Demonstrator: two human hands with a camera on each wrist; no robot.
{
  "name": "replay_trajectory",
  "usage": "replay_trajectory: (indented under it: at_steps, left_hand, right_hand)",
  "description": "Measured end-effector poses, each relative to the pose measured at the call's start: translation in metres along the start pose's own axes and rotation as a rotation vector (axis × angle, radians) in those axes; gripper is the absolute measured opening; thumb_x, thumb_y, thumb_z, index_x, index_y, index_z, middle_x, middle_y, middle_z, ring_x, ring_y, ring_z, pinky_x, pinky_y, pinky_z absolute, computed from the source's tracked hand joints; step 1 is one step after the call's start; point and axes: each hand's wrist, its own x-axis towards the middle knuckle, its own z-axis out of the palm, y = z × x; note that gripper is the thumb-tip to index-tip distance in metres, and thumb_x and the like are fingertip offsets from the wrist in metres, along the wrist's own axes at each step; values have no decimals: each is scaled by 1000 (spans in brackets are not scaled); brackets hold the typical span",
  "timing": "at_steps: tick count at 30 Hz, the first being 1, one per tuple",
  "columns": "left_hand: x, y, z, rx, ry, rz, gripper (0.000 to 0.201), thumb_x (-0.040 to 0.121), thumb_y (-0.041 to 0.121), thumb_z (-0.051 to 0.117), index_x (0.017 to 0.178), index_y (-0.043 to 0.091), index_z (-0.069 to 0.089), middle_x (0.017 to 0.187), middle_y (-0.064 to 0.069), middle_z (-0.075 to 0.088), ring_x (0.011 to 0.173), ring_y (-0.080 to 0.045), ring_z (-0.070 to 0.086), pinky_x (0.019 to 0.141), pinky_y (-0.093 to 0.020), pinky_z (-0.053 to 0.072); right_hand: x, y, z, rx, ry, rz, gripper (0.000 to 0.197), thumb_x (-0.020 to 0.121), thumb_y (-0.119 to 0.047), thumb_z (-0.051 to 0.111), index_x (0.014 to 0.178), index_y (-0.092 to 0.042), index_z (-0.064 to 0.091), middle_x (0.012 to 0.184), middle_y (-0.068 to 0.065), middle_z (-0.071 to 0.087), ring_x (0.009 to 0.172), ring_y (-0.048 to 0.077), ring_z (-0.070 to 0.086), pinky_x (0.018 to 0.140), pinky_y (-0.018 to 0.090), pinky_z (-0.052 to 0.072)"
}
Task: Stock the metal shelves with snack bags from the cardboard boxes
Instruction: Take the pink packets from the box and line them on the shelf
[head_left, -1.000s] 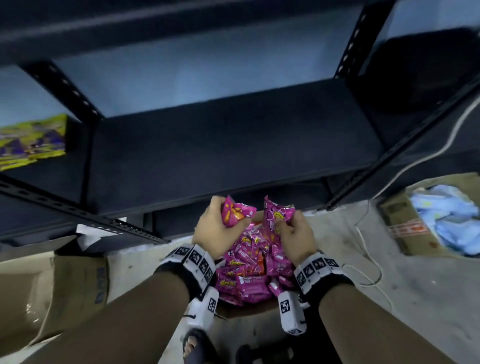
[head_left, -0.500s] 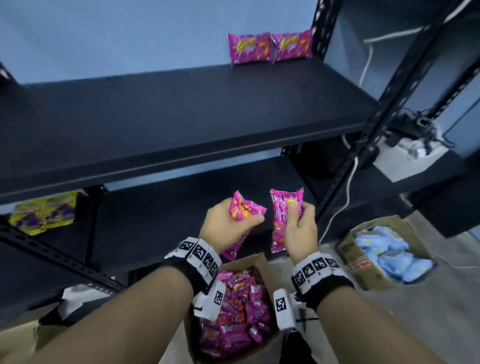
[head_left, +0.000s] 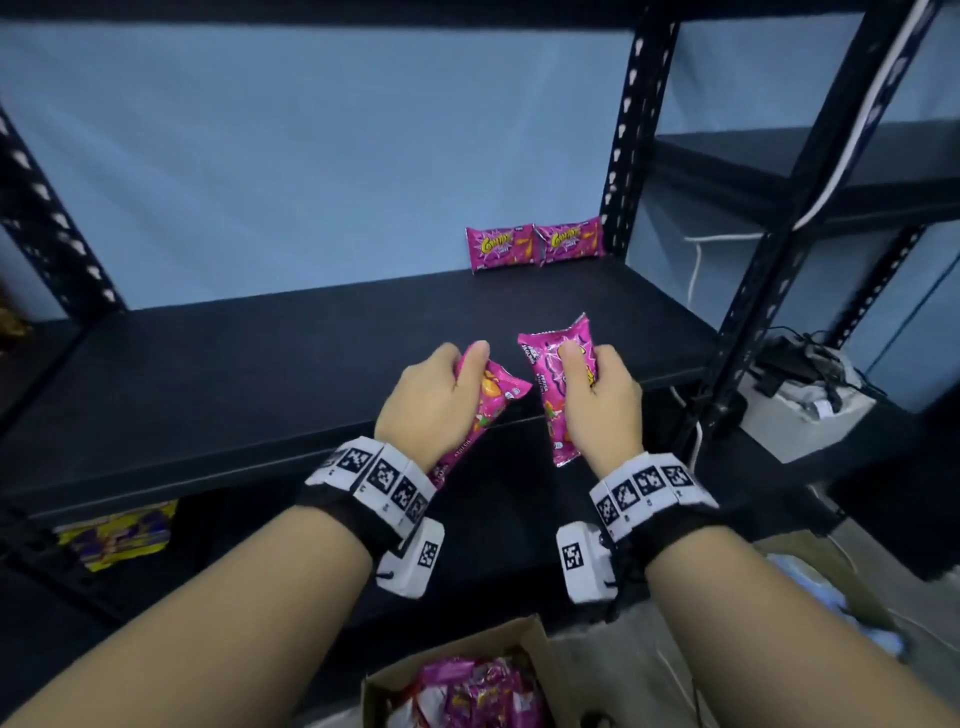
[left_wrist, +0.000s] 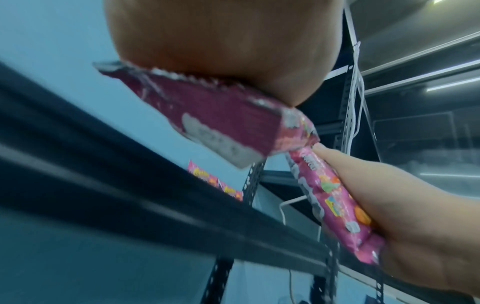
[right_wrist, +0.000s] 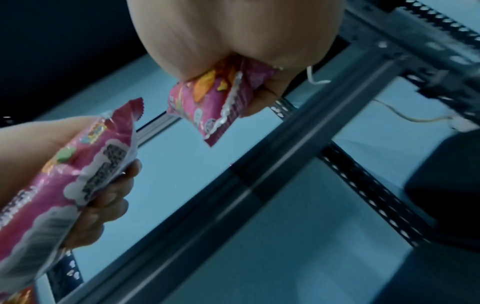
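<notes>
Head view: hands each grip pink bag over shelf.

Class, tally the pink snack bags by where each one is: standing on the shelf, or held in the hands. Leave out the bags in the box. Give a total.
Pink bags standing at the back of the shelf: 2 (left one, right one)
Pink bag in the left hand: 1
Pink bag in the right hand: 1
Total: 4
</notes>
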Motion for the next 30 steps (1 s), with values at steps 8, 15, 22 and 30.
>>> replay_trajectory:
  at_steps: [8,15,22,30]
  left_hand:
    - [55,-43,-69,420,-107,-24,54,105,62,17,89,22,50,86,-1,63,80,-23,60,74,-39,45]
    - [68,-79,-80,554,-265,-39,56,105,61,26,83,18,54,80,0,62,77,-18,60,69,-37,44]
    - [65,-82,-75,603,-192,-49,41,102,61,36,96,25,54,106,2,53,95,-21,58,86,-44,50]
    - [54,-87,-55,655,-265,-60,55,108,52,23,136,17,56,140,-5,51,130,-28,51,115,-48,31]
  right_hand:
    - [76,-47,37,-378,-508,-158,47,102,-58,46,78,-17,43,72,2,55,63,21,53,57,34,38]
    - [106,-52,71,-654,-852,-331,49,101,-60,48,80,-15,47,78,0,52,72,21,52,65,35,42]
    - [98,-49,87,-862,-788,-350,42,104,-55,44,134,-29,57,130,2,54,120,27,52,102,50,44]
    - [79,-33,102,-903,-784,-334,54,109,-47,17,152,-27,42,151,6,47,138,30,41,110,57,31]
